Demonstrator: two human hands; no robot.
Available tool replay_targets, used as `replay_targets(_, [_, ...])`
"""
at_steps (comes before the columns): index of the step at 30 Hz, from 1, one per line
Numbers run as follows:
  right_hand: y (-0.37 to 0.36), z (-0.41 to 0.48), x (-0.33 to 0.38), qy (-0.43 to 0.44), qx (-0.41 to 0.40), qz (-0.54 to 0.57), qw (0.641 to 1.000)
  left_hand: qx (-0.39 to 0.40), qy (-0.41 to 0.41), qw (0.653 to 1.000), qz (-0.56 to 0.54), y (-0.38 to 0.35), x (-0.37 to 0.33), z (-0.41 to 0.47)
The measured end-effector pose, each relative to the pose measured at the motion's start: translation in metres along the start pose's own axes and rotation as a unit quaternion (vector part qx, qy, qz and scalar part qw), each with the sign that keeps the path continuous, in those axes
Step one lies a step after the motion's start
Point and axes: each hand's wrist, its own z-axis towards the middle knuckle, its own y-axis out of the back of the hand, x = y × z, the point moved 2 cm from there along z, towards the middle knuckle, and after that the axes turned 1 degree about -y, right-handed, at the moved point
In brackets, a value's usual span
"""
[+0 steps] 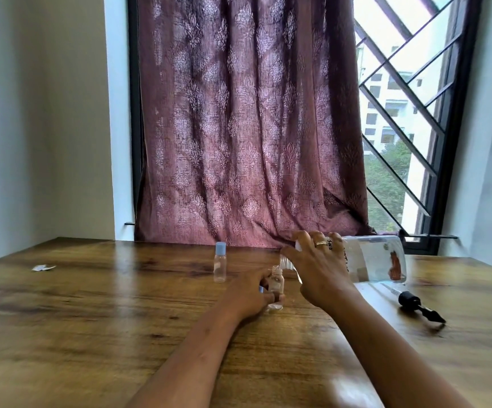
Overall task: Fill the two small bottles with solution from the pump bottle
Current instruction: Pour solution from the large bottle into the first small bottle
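Note:
My right hand (321,269) grips the large clear pump bottle (377,260), tipped on its side with its open neck over a small uncapped clear bottle (275,282). My left hand (253,295) holds that small bottle upright on the wooden table (91,304), with a blue cap tucked between its fingers. A second small clear bottle (220,262) with a light blue cap stands a little to the left, untouched. The black pump head with its tube (415,303) lies on the table at the right.
A small crumpled white scrap (43,268) lies at the table's far left. A maroon patterned curtain (247,128) hangs just behind the table's back edge, in front of a barred window (400,113).

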Motion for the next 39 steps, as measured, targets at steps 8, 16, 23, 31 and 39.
replay_targets(8, [-0.001, 0.0, 0.0, 0.0, 0.0, 0.0, 1.0, -0.001, 0.003, 1.0, -0.003, -0.001, 0.001, 0.001])
replay_targets(16, [-0.002, 0.001, 0.0, 0.0, -0.004, 0.004, 1.0, 0.007, 0.022, 1.0, -0.002, -0.003, 0.006, 0.003])
replay_targets(23, [-0.003, 0.0, -0.001, 0.002, -0.004, 0.009, 1.0, 0.013, 0.019, 1.0, 0.012, -0.005, 0.011, 0.006])
replay_targets(31, [-0.003, 0.0, 0.0, 0.004, -0.01, 0.008, 1.0, 0.015, 0.022, 0.999, 0.022, -0.006, 0.013, 0.008])
replay_targets(39, [-0.002, 0.0, -0.001, 0.003, -0.008, 0.014, 1.0, 0.018, 0.025, 0.999, 0.018, -0.007, 0.013, 0.008])
